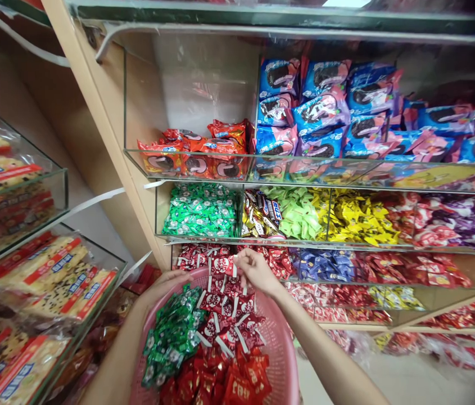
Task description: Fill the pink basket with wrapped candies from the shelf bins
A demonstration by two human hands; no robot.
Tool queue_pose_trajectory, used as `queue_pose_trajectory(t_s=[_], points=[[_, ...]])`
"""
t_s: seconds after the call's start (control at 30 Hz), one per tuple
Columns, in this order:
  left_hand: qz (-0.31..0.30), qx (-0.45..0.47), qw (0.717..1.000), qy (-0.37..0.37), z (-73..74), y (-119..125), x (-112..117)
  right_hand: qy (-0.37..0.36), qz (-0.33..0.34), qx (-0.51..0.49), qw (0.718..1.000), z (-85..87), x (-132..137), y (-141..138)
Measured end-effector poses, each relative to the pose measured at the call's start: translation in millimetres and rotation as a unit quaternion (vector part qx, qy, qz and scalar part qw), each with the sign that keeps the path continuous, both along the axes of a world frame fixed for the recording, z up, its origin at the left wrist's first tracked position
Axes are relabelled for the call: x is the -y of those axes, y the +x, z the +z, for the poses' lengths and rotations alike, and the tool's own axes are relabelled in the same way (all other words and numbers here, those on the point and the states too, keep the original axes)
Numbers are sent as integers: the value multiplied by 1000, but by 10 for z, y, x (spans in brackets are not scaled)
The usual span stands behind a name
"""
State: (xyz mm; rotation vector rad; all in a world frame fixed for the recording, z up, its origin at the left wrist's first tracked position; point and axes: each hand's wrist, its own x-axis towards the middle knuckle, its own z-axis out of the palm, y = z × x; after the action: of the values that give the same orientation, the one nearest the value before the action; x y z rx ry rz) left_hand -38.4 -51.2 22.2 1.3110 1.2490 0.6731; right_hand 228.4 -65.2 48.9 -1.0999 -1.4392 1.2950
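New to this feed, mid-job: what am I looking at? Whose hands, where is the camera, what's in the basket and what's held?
No machine here: a person works with two bare hands. The single picture comes from a camera on their head, looking forward and down. The left hand grips the rim of a pink basket, which holds green sweets and red sweets. The right hand pinches one red sweet above the basket. Ahead stand glass shelves of wrapped sweets, with biscuit packs on the upper one.
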Motion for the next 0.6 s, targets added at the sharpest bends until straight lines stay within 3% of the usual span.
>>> queue_pose_trajectory(t_s=[0.13, 0.4, 0.6], points=[[-13, 0, 1000, 14, 11, 5, 8, -1, -21, 25, 999, -64, 194, 231], [22, -7, 1000, 1, -3, -11, 12, -12, -82, 55, 995, -224, 602, 686], [40, -7, 999, -8, -7, -3, 10, -30, -53, 65, 996, -299, 805, 734]])
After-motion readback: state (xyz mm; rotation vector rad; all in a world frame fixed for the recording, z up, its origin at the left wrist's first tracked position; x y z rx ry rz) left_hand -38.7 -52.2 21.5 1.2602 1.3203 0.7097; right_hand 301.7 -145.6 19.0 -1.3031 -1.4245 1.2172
